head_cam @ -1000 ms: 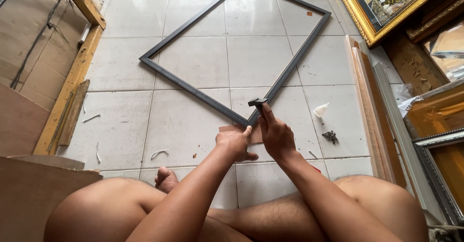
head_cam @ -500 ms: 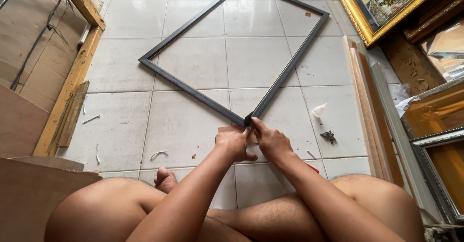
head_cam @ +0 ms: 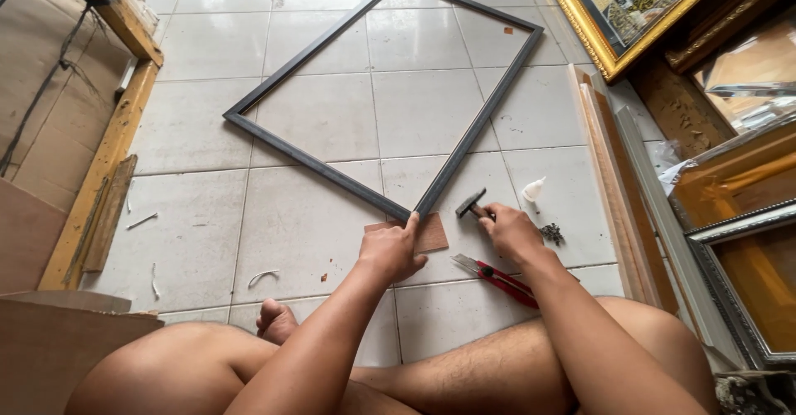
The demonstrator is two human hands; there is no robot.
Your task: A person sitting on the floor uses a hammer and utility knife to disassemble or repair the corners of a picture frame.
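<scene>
Now drawn apart from the earlier joint grip at the near corner of the dark frame (head_cam: 383, 97) flat on the floor tiles (head_cam: 307, 241): left hand (head_cam: 391, 251) fingers extended onto the corner above a brown pad (head_cam: 430, 234), right hand (head_cam: 512, 231) closed around a small hammer (head_cam: 472, 203) just right, beside red pliers (head_cam: 495, 276).

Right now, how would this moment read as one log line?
left hand: fingertips on dark frame corner | right hand: grips small hammer | red pliers on floor tiles
</scene>
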